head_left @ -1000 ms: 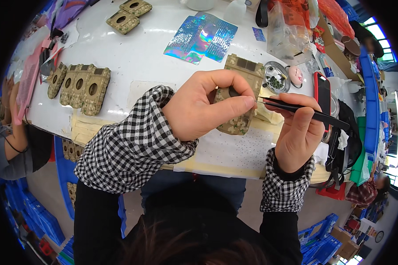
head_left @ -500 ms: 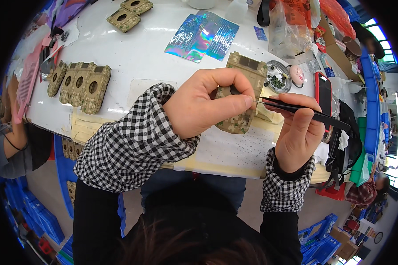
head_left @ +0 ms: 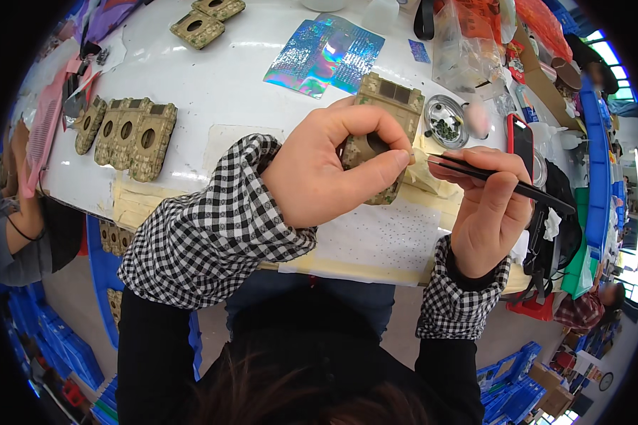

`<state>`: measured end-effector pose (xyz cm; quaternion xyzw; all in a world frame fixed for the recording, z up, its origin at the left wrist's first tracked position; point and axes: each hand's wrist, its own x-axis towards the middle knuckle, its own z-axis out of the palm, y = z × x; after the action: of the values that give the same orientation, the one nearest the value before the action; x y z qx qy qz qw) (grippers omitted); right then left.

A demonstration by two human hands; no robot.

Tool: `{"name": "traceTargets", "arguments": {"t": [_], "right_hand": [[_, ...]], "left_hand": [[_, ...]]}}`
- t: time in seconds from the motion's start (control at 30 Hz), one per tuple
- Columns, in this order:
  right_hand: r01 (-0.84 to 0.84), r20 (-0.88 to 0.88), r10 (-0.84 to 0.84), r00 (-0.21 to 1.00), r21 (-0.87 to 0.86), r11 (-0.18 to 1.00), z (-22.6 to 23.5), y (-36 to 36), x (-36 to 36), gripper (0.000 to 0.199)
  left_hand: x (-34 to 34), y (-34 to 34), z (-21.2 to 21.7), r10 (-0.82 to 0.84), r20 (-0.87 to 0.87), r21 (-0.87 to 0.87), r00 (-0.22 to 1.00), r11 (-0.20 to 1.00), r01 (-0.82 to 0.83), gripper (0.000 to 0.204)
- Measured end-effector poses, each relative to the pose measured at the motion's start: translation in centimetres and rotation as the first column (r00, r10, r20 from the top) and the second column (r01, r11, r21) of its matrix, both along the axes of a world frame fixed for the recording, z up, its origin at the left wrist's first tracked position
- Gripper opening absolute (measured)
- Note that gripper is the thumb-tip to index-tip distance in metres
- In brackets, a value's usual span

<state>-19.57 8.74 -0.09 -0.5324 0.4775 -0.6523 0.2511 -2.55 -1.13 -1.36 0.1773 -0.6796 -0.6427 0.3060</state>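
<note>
Slim black tweezers; boxy tan-and-green camouflage model hull; black-and-white checked cloth sleeves; far, iridescent blue shiny sheeting.

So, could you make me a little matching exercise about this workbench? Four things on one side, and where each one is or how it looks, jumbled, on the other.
Things:
1. tweezers
2. camouflage-patterned piece nearest the hands
3. iridescent sheeting
4. round dish

Places, colours and states:
A. partly hidden by the left hand
B. holding small dark green bits
C. gripped in the right hand
D. lying flat, shimmering blue and silver

Right pairs: 1-C, 2-A, 3-D, 4-B.
</note>
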Motion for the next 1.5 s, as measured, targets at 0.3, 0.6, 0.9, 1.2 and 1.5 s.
{"name": "traceTargets", "arguments": {"t": [0.3,0.6,0.9,1.2,1.5], "right_hand": [[-0.022,0.041,0.018,0.999,0.083,0.996,0.1,0.09,0.54,0.038],[0.0,0.02,-0.003,1.0,0.131,0.991,-0.06,0.09,0.56,0.038],[0.017,0.01,-0.019,1.0,0.135,0.991,0.04,0.1,0.73,0.038],[0.005,-0.018,-0.003,1.0,0.118,0.993,-0.01,0.14,0.57,0.038],[-0.064,-0.057,0.064,0.996,-0.001,0.998,-0.52,0.17,-0.12,0.03]], "left_hand": [[0.03,-0.11,-0.46,-0.055,-0.017,-0.087,0.998,0.995,0.053,0.011],[0.07,0.04,-0.23,-0.048,0.011,-0.101,0.999,0.994,0.048,0.009],[0.07,0.02,-0.32,-0.031,0.014,-0.166,0.999,0.986,0.033,0.009],[-0.02,0.11,-0.45,-0.037,-0.002,-0.107,0.999,0.994,0.036,0.009],[0.18,-0.67,-0.54,-0.086,-0.017,0.284,0.996,0.955,0.087,0.019]]}}
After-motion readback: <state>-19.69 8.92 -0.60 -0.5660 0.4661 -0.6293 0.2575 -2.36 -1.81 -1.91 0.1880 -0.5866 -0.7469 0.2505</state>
